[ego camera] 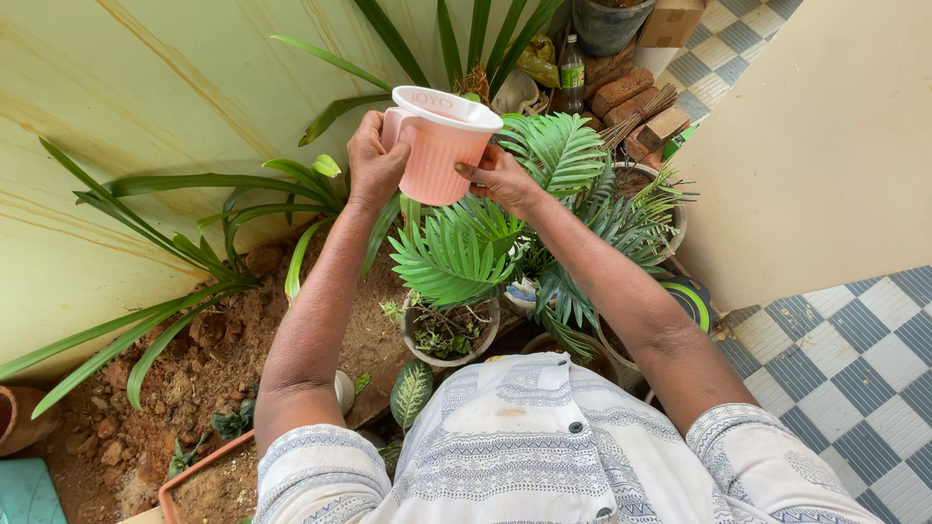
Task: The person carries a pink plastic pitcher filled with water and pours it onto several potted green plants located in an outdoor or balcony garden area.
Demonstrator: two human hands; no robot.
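Observation:
A pink ribbed plastic mug (442, 146) with a white rim is held up in the air by both hands. My left hand (374, 160) grips its handle side. My right hand (500, 177) supports the opposite wall with fingers pressed on it. The mug hangs above a small fern-like palm (456, 254) growing in a round grey pot (416, 347). I cannot see inside the mug.
A pale wall stands on the left with long-leaved plants (209, 228) in red soil (204, 374). More potted palms (621, 209), bricks (621, 89), a bottle (572, 70) and a dark pot (607, 24) lie beyond. Checkered floor tiles (845, 369) are at right; a terracotta planter (199, 468) sits below left.

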